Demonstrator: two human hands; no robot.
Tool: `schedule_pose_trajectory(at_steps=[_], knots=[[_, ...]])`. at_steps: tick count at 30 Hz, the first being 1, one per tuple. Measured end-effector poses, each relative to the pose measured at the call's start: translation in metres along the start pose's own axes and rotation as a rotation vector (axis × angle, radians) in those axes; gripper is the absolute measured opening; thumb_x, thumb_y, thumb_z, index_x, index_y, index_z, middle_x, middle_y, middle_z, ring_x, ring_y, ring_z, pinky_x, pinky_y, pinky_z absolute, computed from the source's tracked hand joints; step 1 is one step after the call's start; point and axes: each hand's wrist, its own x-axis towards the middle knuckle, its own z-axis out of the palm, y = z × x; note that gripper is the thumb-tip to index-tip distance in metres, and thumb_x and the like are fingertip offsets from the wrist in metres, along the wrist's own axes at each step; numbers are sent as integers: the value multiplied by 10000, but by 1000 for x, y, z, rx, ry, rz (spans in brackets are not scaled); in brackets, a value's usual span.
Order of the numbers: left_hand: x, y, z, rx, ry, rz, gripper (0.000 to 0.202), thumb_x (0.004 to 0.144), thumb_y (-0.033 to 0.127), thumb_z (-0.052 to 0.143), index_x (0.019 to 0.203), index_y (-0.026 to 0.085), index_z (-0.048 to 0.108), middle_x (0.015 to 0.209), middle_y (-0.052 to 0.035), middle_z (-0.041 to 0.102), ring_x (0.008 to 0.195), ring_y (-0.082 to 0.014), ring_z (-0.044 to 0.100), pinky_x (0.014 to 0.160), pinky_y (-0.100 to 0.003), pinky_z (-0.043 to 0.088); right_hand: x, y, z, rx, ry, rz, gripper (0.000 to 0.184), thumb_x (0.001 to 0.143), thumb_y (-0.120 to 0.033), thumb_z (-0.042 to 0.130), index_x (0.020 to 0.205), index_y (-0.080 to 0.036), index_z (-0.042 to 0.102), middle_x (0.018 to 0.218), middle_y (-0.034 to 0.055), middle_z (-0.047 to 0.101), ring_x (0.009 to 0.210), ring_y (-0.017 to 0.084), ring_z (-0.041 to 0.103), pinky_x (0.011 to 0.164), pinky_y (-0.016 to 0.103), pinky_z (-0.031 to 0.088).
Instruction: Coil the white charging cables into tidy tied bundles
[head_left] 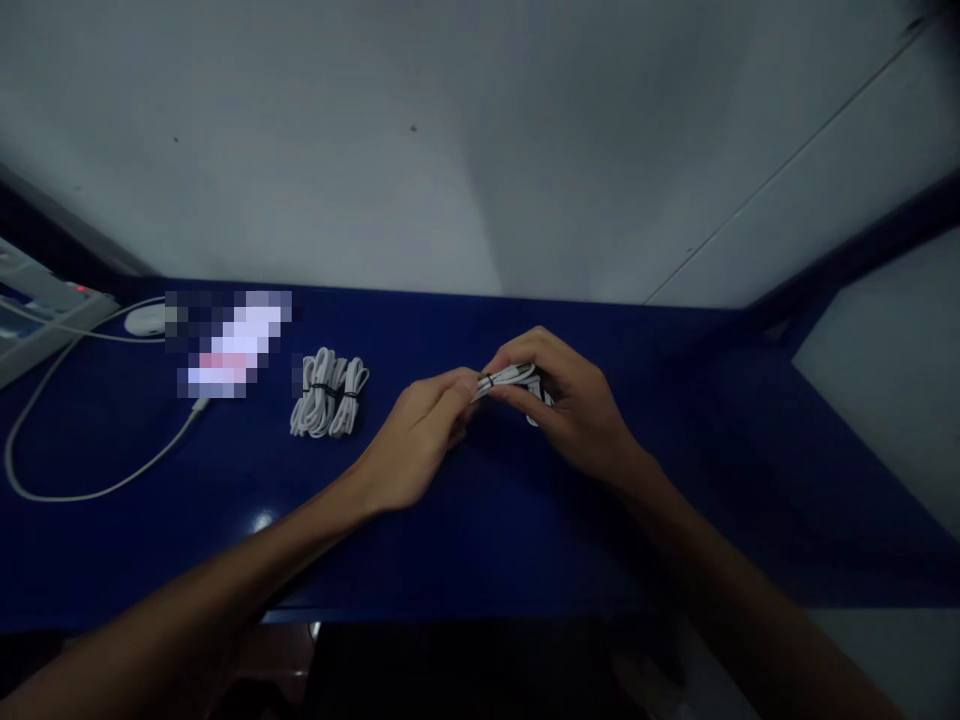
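Between my two hands is a coiled white cable (511, 376) with a dark tie around its middle. My left hand (420, 430) pinches its left end between thumb and fingers. Curled around the right end, my right hand (574, 400) grips it with thumb and fingertips; part of the coil hangs below those fingers. The palms hide the rest of the cable. To the left of my left hand, several more white cable bundles (322, 395), bound with dark ties, lie side by side on the blue table (465, 540).
A phone with a blurred, lit screen (240, 345) lies at the left, a white charging cord (112, 495) looping from it. Near it sits a white rounded object (146, 318). A pale frame (45, 320) stands at the left edge, and a grey wall (337, 150) rises behind the table.
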Motion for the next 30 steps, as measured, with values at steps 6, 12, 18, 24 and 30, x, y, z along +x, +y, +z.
schedule_pose_trajectory(at_steps=[6,12,18,24,30], knots=[[5,2,-2,-123,48,54,282,1000,413,713,890,155,744,809,-34,650,733,-168,618,737,-326,536,0,0,5,13,71,29,83,1041,-261,688,1115,-291,711,1079,43,675,963,236,646,879,417,535],[7,-5,4,-474,149,22,328,861,279,895,1164,186,808,997,-52,784,839,-149,724,867,-319,615,-1,-7,17,107,258,74,100,1011,-223,713,1087,-288,713,1067,41,664,954,233,639,851,414,522],[6,-15,16,-523,239,96,179,844,272,916,1013,231,878,1274,-83,799,1076,-191,743,976,-316,595,-5,-18,40,252,350,139,90,1007,-253,721,1083,-286,685,1101,46,667,1012,239,666,915,431,566],[3,-10,19,-324,392,282,161,851,255,909,1010,251,888,1167,-58,834,1138,-245,762,1131,-443,552,-7,-20,52,289,399,150,101,1028,-243,695,1107,-300,666,1111,43,656,1066,242,654,986,455,547],[-4,-4,22,-92,511,349,136,889,284,876,1021,255,891,1134,-54,843,1078,-256,785,1078,-441,596,-7,-21,53,207,422,130,93,1021,-244,703,1090,-305,689,1107,48,672,1054,262,654,988,483,552]])
